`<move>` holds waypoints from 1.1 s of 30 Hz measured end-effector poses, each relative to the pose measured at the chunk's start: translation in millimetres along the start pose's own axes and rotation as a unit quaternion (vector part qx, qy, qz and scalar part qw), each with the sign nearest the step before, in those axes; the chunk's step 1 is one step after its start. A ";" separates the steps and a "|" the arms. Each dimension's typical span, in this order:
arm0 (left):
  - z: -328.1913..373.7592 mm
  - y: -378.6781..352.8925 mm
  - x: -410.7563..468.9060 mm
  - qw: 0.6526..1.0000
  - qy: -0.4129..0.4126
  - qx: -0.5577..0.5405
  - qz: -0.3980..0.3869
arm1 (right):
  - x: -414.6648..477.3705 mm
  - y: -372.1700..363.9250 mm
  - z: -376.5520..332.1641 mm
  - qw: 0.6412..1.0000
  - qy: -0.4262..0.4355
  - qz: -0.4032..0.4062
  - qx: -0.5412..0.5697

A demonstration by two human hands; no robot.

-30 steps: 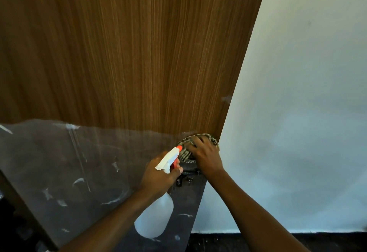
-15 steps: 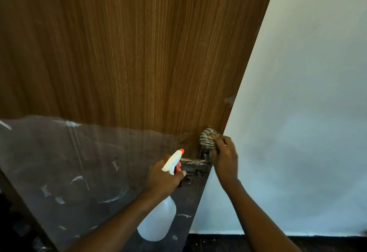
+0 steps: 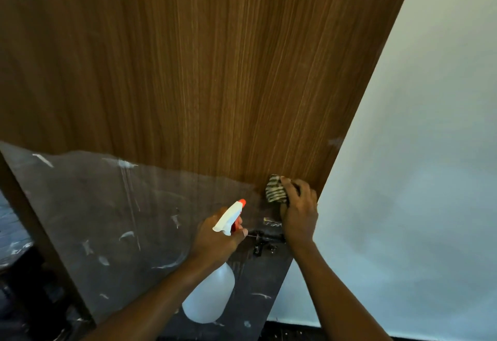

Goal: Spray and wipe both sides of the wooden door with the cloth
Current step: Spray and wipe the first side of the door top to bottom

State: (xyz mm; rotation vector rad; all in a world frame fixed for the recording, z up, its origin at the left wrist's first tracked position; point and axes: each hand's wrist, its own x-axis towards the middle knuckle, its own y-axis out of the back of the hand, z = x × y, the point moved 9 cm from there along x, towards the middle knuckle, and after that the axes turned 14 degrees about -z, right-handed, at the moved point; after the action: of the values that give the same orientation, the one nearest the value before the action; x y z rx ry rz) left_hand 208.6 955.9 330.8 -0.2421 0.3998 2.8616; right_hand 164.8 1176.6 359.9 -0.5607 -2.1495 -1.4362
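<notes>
The wooden door (image 3: 215, 71) fills the upper left, brown with vertical grain; a cloudy plastic film (image 3: 107, 206) with white smears covers its lower part. My right hand (image 3: 300, 213) grips a bunched striped cloth (image 3: 275, 192) and presses it against the wood near the door's right edge, just above the film. My left hand (image 3: 217, 238) holds a white spray bottle (image 3: 212, 292) by its neck, the orange-tipped nozzle pointing up and right toward the door.
A dark metal latch (image 3: 265, 241) sits on the door between my hands. A pale wall (image 3: 416, 179) stands right of the door edge. Dark floor (image 3: 295, 334) shows along the bottom, and a dark frame (image 3: 40, 246) runs down the left.
My right hand has slid the cloth from beside the sprayer to the right, toward the door's edge, and bunched it up. The left hand with the bottle has barely moved.
</notes>
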 end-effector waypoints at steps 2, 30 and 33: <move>-4.3 9.3 -3.0 1.000 0.011 0.005 0.020 | -1.0 -26.9 -31.3 0.998 0.044 -0.048 0.003; -109.5 165.4 -14.8 0.991 0.000 -0.061 0.120 | -44.7 -137.1 -85.9 0.999 -0.026 0.023 0.017; -117.7 158.6 -6.8 0.991 -0.021 -0.074 0.106 | -51.2 -155.0 -76.3 0.999 -0.005 -0.002 -0.054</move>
State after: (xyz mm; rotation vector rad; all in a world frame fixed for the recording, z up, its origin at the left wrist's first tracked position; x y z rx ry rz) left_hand 189.2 772.6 259.9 -0.1750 0.2170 3.1045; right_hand 128.3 1046.3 241.0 -0.6048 -2.0907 -1.5626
